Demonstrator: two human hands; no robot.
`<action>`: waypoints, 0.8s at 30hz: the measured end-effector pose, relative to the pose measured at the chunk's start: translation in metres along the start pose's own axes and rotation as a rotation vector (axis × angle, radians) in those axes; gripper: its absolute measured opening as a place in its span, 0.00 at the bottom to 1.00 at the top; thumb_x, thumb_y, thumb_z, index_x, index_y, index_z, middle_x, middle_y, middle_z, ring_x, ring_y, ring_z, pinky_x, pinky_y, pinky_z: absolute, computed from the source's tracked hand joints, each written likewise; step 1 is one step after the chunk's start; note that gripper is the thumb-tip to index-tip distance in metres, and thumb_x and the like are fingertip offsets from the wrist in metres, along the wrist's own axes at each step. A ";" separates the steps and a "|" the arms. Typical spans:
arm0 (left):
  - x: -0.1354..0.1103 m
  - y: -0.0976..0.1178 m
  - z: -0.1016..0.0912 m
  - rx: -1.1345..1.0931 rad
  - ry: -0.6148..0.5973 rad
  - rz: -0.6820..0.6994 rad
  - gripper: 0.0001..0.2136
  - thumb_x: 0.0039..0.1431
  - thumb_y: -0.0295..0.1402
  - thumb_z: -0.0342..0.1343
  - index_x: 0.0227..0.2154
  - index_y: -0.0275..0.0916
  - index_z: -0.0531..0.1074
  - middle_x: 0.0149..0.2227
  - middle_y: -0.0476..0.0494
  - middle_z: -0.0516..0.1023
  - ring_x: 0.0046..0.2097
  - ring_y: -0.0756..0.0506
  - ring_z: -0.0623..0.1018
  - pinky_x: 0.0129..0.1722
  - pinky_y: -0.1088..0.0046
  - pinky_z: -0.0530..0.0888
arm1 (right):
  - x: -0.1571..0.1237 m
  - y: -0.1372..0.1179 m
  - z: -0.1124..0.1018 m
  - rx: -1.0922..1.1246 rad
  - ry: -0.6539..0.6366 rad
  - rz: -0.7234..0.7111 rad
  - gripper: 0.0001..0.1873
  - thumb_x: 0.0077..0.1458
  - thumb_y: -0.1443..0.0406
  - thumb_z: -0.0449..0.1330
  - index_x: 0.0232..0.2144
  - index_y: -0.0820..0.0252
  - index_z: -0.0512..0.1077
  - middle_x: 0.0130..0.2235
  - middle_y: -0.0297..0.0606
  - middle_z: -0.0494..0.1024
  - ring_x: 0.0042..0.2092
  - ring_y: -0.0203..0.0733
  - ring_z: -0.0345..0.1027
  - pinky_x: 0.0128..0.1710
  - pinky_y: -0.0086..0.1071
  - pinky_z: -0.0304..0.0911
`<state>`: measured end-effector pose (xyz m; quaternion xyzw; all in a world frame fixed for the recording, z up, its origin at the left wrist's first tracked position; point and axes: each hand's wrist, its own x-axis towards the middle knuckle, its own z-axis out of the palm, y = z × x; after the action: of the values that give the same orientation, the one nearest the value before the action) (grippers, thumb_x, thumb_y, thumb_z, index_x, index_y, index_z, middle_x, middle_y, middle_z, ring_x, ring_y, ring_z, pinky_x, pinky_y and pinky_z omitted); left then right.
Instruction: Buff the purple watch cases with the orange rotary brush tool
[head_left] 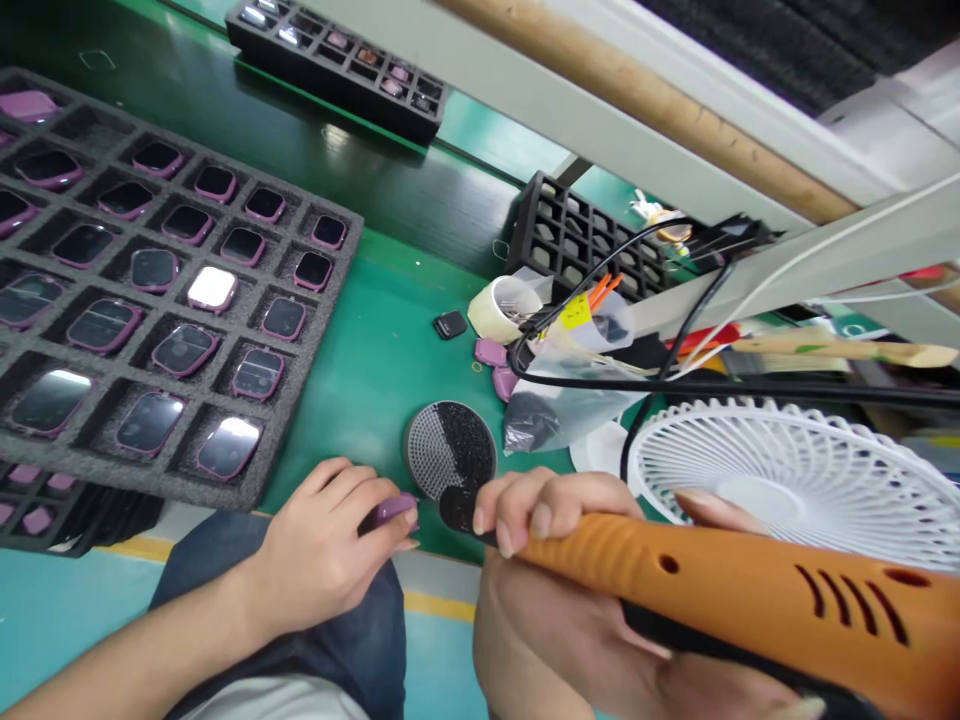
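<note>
My left hand [337, 540] is closed around a small purple-edged smartwatch case [394, 510], largely covered by the fingers. My right hand [555, 505] grips a long orange power tool [720, 570] that looks like an electric screwdriver, pointing left. Its black round nose [457, 508] overlaps the edge of a round screw dish [450, 450] in view. That dish has a perforated grey half and a half covered with tiny black pieces. Whether the nose touches the dish I cannot tell.
A grey foam tray [300, 420] of purple-framed smartwatches lies left. A white slatted basket [757, 450], black cables [645, 385], a tape roll [499, 305] and a plastic bag [551, 410] sit right. Black divided trays [345, 60] stand behind, beneath a shelf beam [600, 110].
</note>
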<state>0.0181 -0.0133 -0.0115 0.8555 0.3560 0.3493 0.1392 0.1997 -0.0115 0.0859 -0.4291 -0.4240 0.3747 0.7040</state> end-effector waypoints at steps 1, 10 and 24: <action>0.001 0.000 0.000 0.001 0.002 -0.002 0.08 0.73 0.32 0.65 0.52 0.41 0.81 0.49 0.42 0.83 0.50 0.40 0.78 0.55 0.55 0.73 | -0.002 0.000 0.001 0.000 -0.020 0.011 0.29 0.68 0.33 0.52 0.59 0.37 0.69 0.35 0.29 0.77 0.29 0.42 0.68 0.31 0.43 0.71; 0.002 0.001 -0.003 0.014 -0.006 -0.009 0.07 0.74 0.33 0.63 0.51 0.41 0.81 0.49 0.42 0.83 0.49 0.40 0.79 0.53 0.56 0.73 | -0.002 0.011 0.000 -0.015 -0.038 0.011 0.32 0.66 0.30 0.51 0.57 0.39 0.69 0.35 0.28 0.76 0.28 0.41 0.68 0.29 0.43 0.71; 0.001 0.001 0.000 0.005 -0.014 -0.020 0.07 0.74 0.34 0.63 0.51 0.41 0.80 0.51 0.43 0.83 0.50 0.40 0.78 0.54 0.56 0.71 | -0.004 0.017 0.001 0.006 -0.090 -0.007 0.29 0.65 0.34 0.59 0.57 0.40 0.73 0.35 0.30 0.78 0.29 0.42 0.69 0.29 0.43 0.71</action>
<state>0.0185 -0.0136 -0.0105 0.8547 0.3644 0.3411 0.1430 0.1945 -0.0088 0.0696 -0.4085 -0.4556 0.3922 0.6868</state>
